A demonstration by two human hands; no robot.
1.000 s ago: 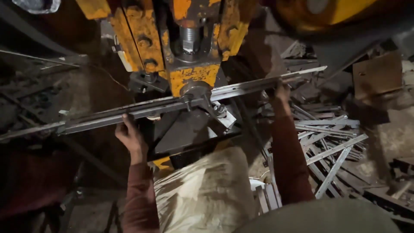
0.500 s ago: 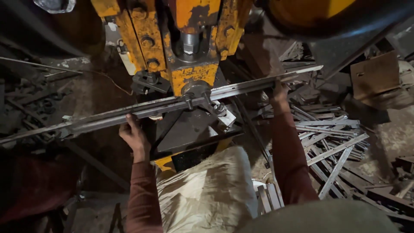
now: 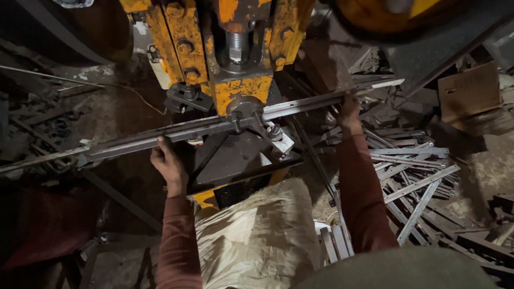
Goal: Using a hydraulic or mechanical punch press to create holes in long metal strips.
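A long grey metal angle bar (image 3: 134, 140) lies across the bed of an orange press machine (image 3: 235, 59), running from lower left to upper right under the press head. My left hand (image 3: 166, 163) grips the bar left of the punch. My right hand (image 3: 349, 111) grips the same bar near its right end. Both arms wear dark red sleeves. The punch tip (image 3: 243, 109) sits right on the bar between my hands.
A heap of cut metal strips (image 3: 412, 171) lies on the floor at the right. A pale sack (image 3: 257, 235) covers the space in front of the machine. A cardboard piece (image 3: 468, 91) stands at upper right. Dark scrap and rods lie at the left.
The bar has slid to the left through the press, and both hands have shifted slightly with it. The view has tilted a little.
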